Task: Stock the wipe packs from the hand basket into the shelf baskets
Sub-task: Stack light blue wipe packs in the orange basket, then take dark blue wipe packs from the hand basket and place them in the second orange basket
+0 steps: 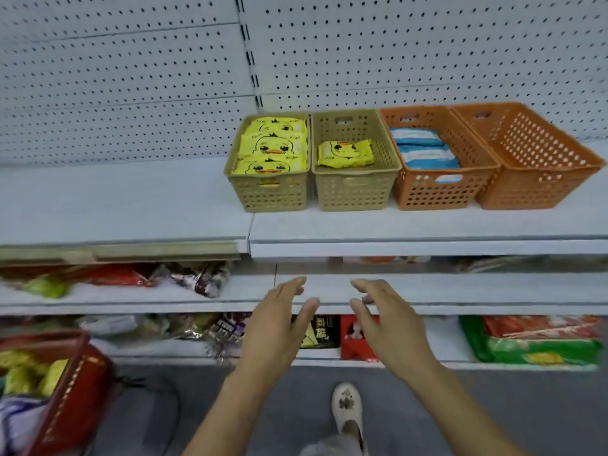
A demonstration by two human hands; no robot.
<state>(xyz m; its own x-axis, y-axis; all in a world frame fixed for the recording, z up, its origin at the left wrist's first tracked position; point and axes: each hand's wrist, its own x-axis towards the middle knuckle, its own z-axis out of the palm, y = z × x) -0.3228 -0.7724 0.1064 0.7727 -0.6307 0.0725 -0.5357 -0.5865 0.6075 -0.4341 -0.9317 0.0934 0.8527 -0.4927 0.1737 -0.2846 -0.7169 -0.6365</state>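
Observation:
Side by side on the top shelf stand a full tan basket (268,192) of yellow duck wipe packs (273,144), a second tan basket (357,192) with one yellow pack (345,153), an orange basket (437,192) of blue-and-white packs (424,149), and an orange basket (539,159) with nothing visible in it. The red hand basket (70,396) sits at the lower left with yellow packs (33,373) inside. My left hand (279,324) and my right hand (385,324) hover below the shelf, fingers straight, holding nothing.
White pegboard backs the top shelf (131,199), whose left part is bare. Lower shelves carry snack bags (204,278) and red and green packets (539,343). A foot in a white shoe (347,409) stands on the grey floor.

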